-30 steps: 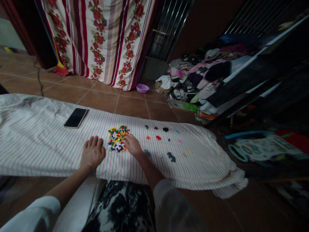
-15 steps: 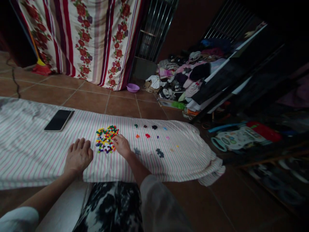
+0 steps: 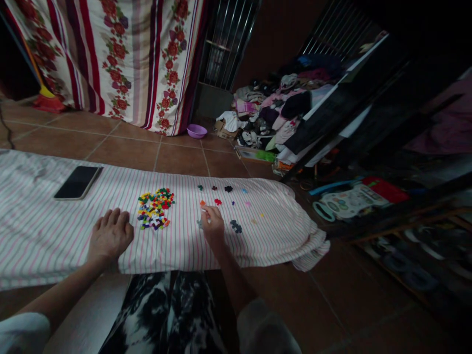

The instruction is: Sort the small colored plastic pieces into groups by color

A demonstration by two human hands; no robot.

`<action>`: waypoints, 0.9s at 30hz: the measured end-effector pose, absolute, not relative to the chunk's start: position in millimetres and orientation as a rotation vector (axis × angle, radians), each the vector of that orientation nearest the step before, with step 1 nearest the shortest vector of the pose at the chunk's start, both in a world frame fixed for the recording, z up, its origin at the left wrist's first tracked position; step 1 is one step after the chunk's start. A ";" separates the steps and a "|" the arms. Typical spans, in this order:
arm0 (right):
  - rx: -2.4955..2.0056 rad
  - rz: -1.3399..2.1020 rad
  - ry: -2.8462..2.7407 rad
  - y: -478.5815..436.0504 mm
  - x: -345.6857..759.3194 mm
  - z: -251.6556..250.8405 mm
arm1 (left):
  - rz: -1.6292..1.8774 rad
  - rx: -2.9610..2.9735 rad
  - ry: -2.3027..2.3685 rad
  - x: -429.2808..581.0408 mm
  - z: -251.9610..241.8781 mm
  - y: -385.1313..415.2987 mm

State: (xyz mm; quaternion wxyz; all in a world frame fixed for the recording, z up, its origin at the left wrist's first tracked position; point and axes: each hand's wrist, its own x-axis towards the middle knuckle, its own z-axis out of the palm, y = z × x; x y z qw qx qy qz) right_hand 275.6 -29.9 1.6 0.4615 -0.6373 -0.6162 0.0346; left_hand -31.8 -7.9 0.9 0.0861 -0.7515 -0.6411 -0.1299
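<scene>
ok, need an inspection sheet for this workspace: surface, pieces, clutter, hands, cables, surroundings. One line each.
Surface: striped cloth, bunched at its right end.
Pieces: mixed multicoloured pile; right of it, small groups sorted by colour, including a black group, red group and dark grey group.
Clutter: phone lying on the cloth, left of the pile.
Hands: left hand flat on the cloth beside the pile; right hand among the groups, appearing to pinch a small white piece.
Cables: dark cord on the floor, far left.
Surroundings: floral curtain, purple basin, broom, clothes heap; dim light.
</scene>
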 end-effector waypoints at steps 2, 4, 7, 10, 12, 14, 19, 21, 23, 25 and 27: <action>-1.637 -0.038 -1.482 -44.5 295.7 -1.9 | -0.407 -2.238 -1.899 -32.2 0.4 -8.1; -1.697 -0.106 -1.467 -55.5 309.5 -9.0 | -0.444 -2.235 -1.899 -32.5 -0.7 -8.2; -1.741 -0.125 -1.486 -63.7 319.0 -22.9 | -0.499 -2.238 -1.913 -32.9 -1.8 -8.4; -1.747 -0.097 -1.536 -64.8 320.2 -35.2 | -0.516 -2.249 -1.917 -32.7 -0.8 -9.0; -1.755 -0.089 -1.545 -64.3 319.4 -40.4 | -0.514 -2.254 -1.918 -32.2 0.9 -9.7; -1.760 -0.094 -1.544 -64.2 318.5 -43.2 | -0.502 -2.257 -1.925 -31.7 2.1 -10.4; -1.720 -0.104 -1.586 -65.7 318.4 -43.4 | -0.503 -2.256 -1.923 -34.9 -0.6 -10.5; -1.701 -0.108 -1.598 -66.1 318.4 -43.0 | -0.516 -2.255 -1.910 -37.2 -2.2 -10.5; -1.690 -0.113 -1.607 -66.3 318.2 -42.9 | -0.507 -2.266 -1.892 -37.7 -1.5 -11.2; -1.687 -0.128 -1.613 -66.1 317.7 -43.4 | -0.468 -2.278 -1.892 -34.9 1.7 -12.5; -1.682 -0.162 -1.617 -65.5 317.4 -44.4 | -0.415 -2.251 -1.942 -28.7 5.8 -13.3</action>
